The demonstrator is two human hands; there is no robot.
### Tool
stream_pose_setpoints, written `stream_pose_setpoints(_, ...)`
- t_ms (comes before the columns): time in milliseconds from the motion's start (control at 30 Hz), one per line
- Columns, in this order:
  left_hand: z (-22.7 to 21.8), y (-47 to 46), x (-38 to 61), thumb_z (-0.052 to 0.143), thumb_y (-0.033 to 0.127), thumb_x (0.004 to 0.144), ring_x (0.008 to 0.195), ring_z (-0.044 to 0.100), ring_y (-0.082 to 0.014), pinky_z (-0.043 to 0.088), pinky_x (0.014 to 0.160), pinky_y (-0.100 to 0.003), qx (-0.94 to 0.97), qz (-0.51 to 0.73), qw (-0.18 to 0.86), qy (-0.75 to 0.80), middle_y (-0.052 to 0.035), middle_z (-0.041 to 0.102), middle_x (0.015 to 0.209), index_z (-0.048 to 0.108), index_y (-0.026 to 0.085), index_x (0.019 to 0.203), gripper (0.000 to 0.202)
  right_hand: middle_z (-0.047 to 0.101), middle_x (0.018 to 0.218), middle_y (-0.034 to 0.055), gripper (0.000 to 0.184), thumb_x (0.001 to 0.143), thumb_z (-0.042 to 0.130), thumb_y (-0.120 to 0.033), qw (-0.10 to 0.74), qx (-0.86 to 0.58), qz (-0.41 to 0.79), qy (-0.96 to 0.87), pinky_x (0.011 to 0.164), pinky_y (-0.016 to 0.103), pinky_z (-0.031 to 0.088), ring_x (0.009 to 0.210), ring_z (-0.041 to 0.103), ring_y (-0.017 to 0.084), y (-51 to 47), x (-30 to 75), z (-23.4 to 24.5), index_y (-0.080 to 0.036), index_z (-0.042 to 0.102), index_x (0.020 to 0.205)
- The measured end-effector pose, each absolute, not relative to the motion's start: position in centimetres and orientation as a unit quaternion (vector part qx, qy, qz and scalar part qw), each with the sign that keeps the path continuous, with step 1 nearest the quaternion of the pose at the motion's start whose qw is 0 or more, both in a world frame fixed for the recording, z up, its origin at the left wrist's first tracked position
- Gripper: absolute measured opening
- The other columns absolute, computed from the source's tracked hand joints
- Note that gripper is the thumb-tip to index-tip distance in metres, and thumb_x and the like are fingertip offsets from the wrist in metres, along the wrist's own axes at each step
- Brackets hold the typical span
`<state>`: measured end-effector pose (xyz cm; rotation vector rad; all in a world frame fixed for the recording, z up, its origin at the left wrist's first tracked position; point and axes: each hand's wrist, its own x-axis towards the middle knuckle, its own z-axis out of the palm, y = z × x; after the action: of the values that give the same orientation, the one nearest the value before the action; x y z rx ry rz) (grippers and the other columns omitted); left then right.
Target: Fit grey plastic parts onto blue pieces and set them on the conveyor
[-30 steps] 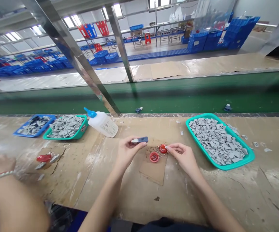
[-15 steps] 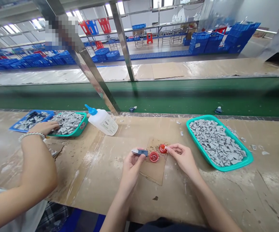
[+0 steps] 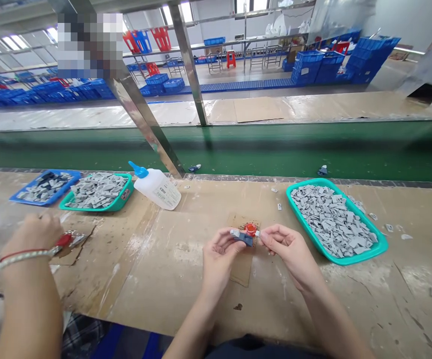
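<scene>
Left hand [image 3: 220,253] around pinched dark clip [image 3: 244,239], beside right hand [image 3: 287,245] around pinched grey piece [image 3: 257,233]

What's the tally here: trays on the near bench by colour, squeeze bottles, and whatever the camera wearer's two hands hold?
Green trays: 2
Blue tray: 1
Squeeze bottle: 1
Dark piece in the left hand: 1
Small pale piece in the right hand: 1
Total: 6
</scene>
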<state>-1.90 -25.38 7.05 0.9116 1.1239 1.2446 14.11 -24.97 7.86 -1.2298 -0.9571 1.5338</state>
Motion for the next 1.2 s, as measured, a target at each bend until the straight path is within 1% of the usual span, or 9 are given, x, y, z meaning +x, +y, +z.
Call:
stream_pose_setpoints(233, 7.3, -25.4, -1.4, 0.073, 0.015, 0.068, 0.089, 0.067, -0.0206, 0.052, 0.084, -0.034, 0.390, 0.538, 0.575, 0.478, -0.0065, 0.073, 0.091, 0.063, 0.017, 0.088, 0.022, 0.068, 0.070, 0.0018, 0.024, 0.073, 0.069, -0.040, 0.431, -0.495, 0.630, -0.415, 0.058, 0.023, 0.039, 0.066, 0.058, 0.014, -25.1, 14.0, 8.4, -0.018, 0.065, 0.077)
stream_pose_setpoints(333, 7.5, -25.5, -1.3, 0.073, 0.015, 0.067, 0.090, 0.067, -0.0209, 0.053, 0.084, -0.034, 0.390, 0.537, 0.573, 0.481, -0.0064, 0.073, 0.092, 0.065, 0.017, 0.087, 0.022, 0.067, 0.069, 0.0012, 0.024, 0.073, 0.069, -0.040, 0.418, -0.490, 0.635, -0.426, 0.058, 0.023, 0.038, 0.065, 0.058, 0.013, -25.1, 14.1, 8.1, -0.017, 0.063, 0.077)
stream_pose_setpoints(433, 7.6, -25.8, -1.2, 0.074, 0.015, 0.066, 0.088, 0.068, -0.0208, 0.054, 0.083, -0.033, 0.395, 0.530, 0.569, 0.489, -0.0062, 0.073, 0.090, 0.068, 0.017, 0.086, 0.021, 0.064, 0.064, -0.0005, 0.027, 0.074, 0.067, -0.043, 0.399, -0.482, 0.648, -0.434, 0.053, 0.022, 0.035, 0.061, 0.055, 0.012, -25.2, 14.3, 7.9, -0.018, 0.057, 0.077)
stream_pose_setpoints(533, 7.2, -26.1, -1.1, 0.075, 0.017, 0.065, 0.082, 0.069, -0.0219, 0.056, 0.079, -0.034, 0.411, 0.515, 0.561, 0.500, -0.0059, 0.074, 0.087, 0.072, 0.017, 0.083, 0.018, 0.061, 0.061, -0.0028, 0.031, 0.074, 0.065, -0.047, 0.366, -0.469, 0.679, -0.431, 0.047, 0.020, 0.033, 0.058, 0.052, 0.012, -25.2, 14.7, 7.5, -0.021, 0.051, 0.084)
stream_pose_setpoints(633, 6.6, -26.2, -1.0, 0.075, 0.019, 0.065, 0.077, 0.069, -0.0230, 0.057, 0.075, -0.036, 0.428, 0.502, 0.555, 0.506, -0.0051, 0.074, 0.085, 0.073, 0.018, 0.081, 0.016, 0.060, 0.063, -0.0023, 0.035, 0.073, 0.065, -0.049, 0.341, -0.454, 0.699, -0.434, 0.046, 0.019, 0.035, 0.061, 0.052, 0.013, -25.1, 15.0, 7.2, -0.021, 0.051, 0.088)
stream_pose_setpoints(867, 6.4, -26.7, -0.9, 0.077, 0.019, 0.061, 0.084, 0.069, -0.0256, 0.055, 0.080, -0.039, 0.408, 0.506, 0.580, 0.491, -0.0074, 0.074, 0.085, 0.073, 0.017, 0.078, 0.018, 0.053, 0.054, -0.0053, 0.034, 0.073, 0.064, -0.051, 0.335, -0.436, 0.714, -0.433, 0.043, 0.017, 0.034, 0.050, 0.046, 0.009, -26.1, 15.2, 7.2, -0.021, 0.053, 0.085)
stream_pose_setpoints(933, 6.7, -27.5, -0.6, 0.078, 0.019, 0.060, 0.081, 0.069, -0.0251, 0.056, 0.078, -0.038, 0.402, 0.509, 0.584, 0.488, -0.0071, 0.075, 0.084, 0.073, 0.016, 0.076, 0.016, 0.056, 0.055, -0.0045, 0.035, 0.071, 0.066, -0.051, 0.332, -0.429, 0.728, -0.420, 0.043, 0.017, 0.036, 0.052, 0.051, 0.010, -26.9, 15.3, 7.4, -0.021, 0.052, 0.083)
stream_pose_setpoints(1067, 7.1, -29.9, 0.1, 0.076, 0.017, 0.063, 0.072, 0.070, -0.0209, 0.058, 0.069, -0.031, 0.414, 0.527, 0.563, 0.483, -0.0049, 0.075, 0.085, 0.074, 0.018, 0.077, 0.014, 0.065, 0.066, -0.0002, 0.036, 0.068, 0.067, -0.052, 0.357, -0.423, 0.727, -0.407, 0.046, 0.018, 0.040, 0.063, 0.060, 0.014, -29.0, 15.5, 8.0, -0.020, 0.052, 0.077)
stream_pose_setpoints(1200, 7.7, -32.2, 0.3, 0.074, 0.017, 0.066, 0.069, 0.069, -0.0199, 0.058, 0.069, -0.033, 0.453, 0.527, 0.544, 0.470, -0.0046, 0.074, 0.089, 0.074, 0.019, 0.084, 0.018, 0.067, 0.069, 0.0021, 0.035, 0.070, 0.067, -0.050, 0.395, -0.419, 0.690, -0.439, 0.049, 0.019, 0.042, 0.066, 0.061, 0.014, -31.5, 15.8, 8.4, -0.018, 0.053, 0.073)
